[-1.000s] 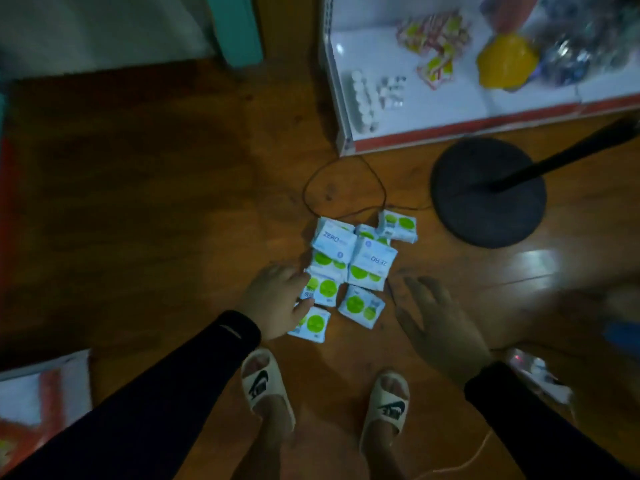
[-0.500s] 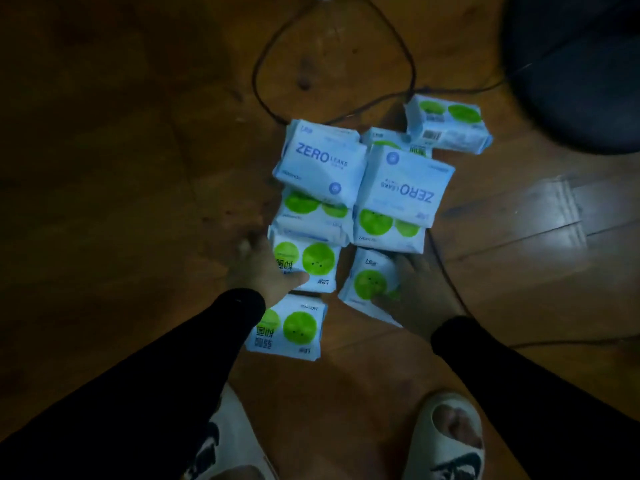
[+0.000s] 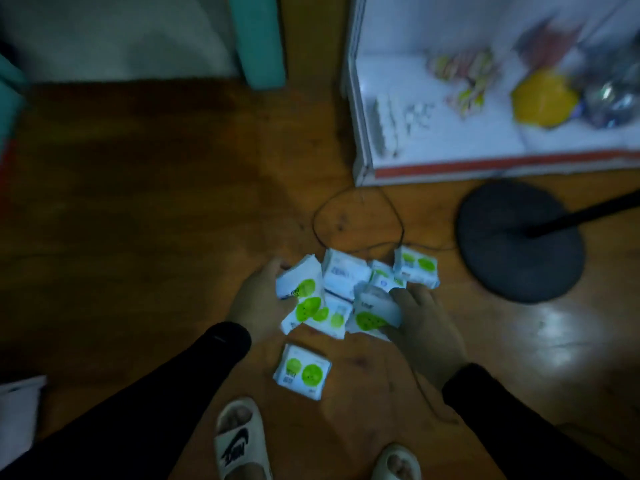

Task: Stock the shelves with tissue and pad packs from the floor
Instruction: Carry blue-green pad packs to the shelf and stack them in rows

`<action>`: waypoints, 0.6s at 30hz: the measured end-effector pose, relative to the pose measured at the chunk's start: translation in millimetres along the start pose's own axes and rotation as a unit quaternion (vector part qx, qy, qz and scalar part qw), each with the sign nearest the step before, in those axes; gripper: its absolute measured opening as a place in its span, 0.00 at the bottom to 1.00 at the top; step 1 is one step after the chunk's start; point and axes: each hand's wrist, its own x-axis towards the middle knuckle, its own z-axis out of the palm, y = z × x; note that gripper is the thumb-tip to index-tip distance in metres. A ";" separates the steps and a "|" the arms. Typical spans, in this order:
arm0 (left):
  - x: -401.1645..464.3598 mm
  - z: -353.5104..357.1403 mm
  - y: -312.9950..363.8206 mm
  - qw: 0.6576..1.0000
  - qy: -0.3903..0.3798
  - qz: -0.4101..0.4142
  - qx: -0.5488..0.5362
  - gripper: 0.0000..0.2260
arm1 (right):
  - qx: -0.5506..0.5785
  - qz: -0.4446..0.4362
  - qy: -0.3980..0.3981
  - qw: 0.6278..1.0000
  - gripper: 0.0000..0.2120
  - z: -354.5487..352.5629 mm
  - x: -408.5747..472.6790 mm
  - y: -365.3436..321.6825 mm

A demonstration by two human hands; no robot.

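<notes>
Blurred print on the pad packs [image 3: 349, 299] leaves us nothing readable beyond green circles. We see the left hand [image 3: 258, 301] curled round the cluster's left edge and the right hand [image 3: 420, 317] gripping its right side, fingers partly hidden behind packs. One loose pack [image 3: 302, 371] lies on the wooden floor [image 3: 156, 220] just nearer than the cluster. Beyond the cluster stands a white shelf [image 3: 485, 164], its goods smeared; a black round stand base [image 3: 519, 240] sits right of it.

1. Floor [image 3: 138, 237] from 8 to 11 o'clock of the pack pile [image 3: 346, 296]: open boards.
2. 12 o'clock: looped black cable [image 3: 360, 216] on the floor, then the shelf [image 3: 485, 164] edge.
3. 2 o'clock: round stand base [image 3: 519, 251] with a slanted pole [image 3: 588, 213].
4. 6 o'clock: a lone pack [image 3: 303, 372], then sandalled feet [image 3: 239, 441].
</notes>
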 end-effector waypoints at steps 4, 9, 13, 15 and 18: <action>-55.5 -145.9 98.0 0.994 0.082 0.032 -0.061 0.22 | -0.011 -0.083 0.088 0.993 0.26 -160.6 20.0 -80.0; -168.5 -319.4 186.1 0.960 0.242 0.062 -0.127 0.26 | 0.010 -0.179 0.191 0.965 0.26 -339.4 17.5 -207.8; -287.8 -429.6 225.2 0.923 0.350 0.061 -0.146 0.25 | 0.029 -0.283 0.237 0.929 0.26 -440.6 -3.4 -319.5; -354.0 -471.9 233.6 0.904 0.398 0.046 -0.149 0.24 | 0.034 -0.347 0.247 0.904 0.27 -476.8 -21.0 -374.7; -454.4 -524.4 233.2 0.873 0.472 0.031 -0.119 0.19 | 0.058 -0.415 0.237 0.877 0.27 -517.7 -56.6 -459.3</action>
